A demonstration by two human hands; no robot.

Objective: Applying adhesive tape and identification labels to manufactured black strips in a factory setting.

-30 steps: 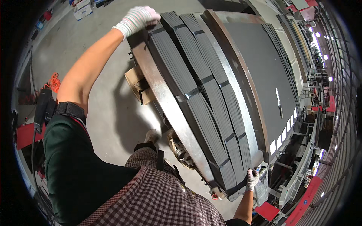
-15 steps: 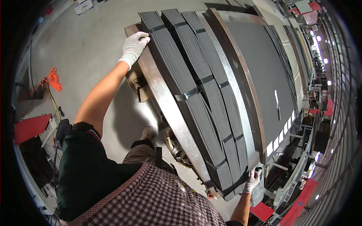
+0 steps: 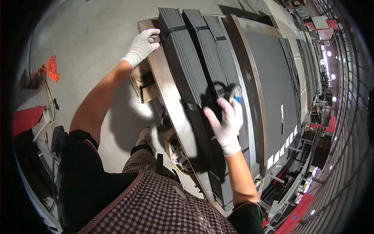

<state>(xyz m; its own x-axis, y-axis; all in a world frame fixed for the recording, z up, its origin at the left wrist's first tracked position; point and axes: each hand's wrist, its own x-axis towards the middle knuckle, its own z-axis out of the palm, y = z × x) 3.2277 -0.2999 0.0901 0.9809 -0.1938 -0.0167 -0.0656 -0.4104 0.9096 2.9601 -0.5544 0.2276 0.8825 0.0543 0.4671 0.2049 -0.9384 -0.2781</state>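
Observation:
Three long bundles of dark grey strips lie side by side, bound with black bands; the nearest bundle (image 3: 187, 66) runs along a metal plate edge (image 3: 168, 85). At its far end my left hand (image 3: 141, 47), in a white knit glove, has thumb and fingers apart, with nothing visible between them. Its fingertips reach the bundle's side; whether they touch cannot be told. Over the middle of the bundles is my gloved right hand (image 3: 229, 130). A ring-shaped roll of tape (image 3: 236, 92) with a blue patch is at its fingertips, partly hidden by them; the thumb stands apart.
Beyond the bundles, past a brown metal bar (image 3: 249, 74), a knife (image 3: 282, 120) rests on a stack of dark sheets (image 3: 269, 66). Beneath the near edge is a wooden pallet (image 3: 150, 93). Orange coiled hose (image 3: 52, 69) hangs at the left. Machinery with red panels (image 3: 294, 212) stands at the right.
My right hand has come from the near right end of the bundles to above their middle, the tape roll now showing at its fingers. My left hand has loosened slightly. The view has shifted.

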